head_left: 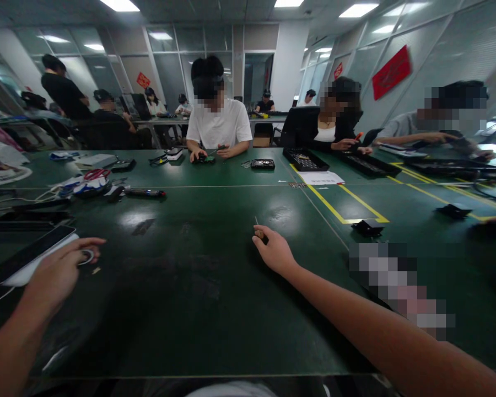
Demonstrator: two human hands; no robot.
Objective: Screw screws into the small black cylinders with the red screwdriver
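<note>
My right hand (pixel 274 249) rests on the dark green table (pixel 198 286), its fingers closed around a small thin tool (pixel 259 231) whose tip pokes up above the knuckles. My left hand (pixel 60 270) lies near the left edge, its fingertips touching a small pale ring-shaped object (pixel 86 256) that looks like a roll of tape. A tiny light scrap (pixel 96 270) lies beside that ring. A dark flat device on a white sheet (pixel 28 259) sits just left of my left hand.
Across the table a person in a white shirt (pixel 219 127) handles small parts; other people sit at the right. Black trays (pixel 305 160), a paper sheet (pixel 320 177), small black parts (pixel 367 227), cables and tools (pixel 91 184) lie about. Yellow tape lines (pixel 334 207) mark the table.
</note>
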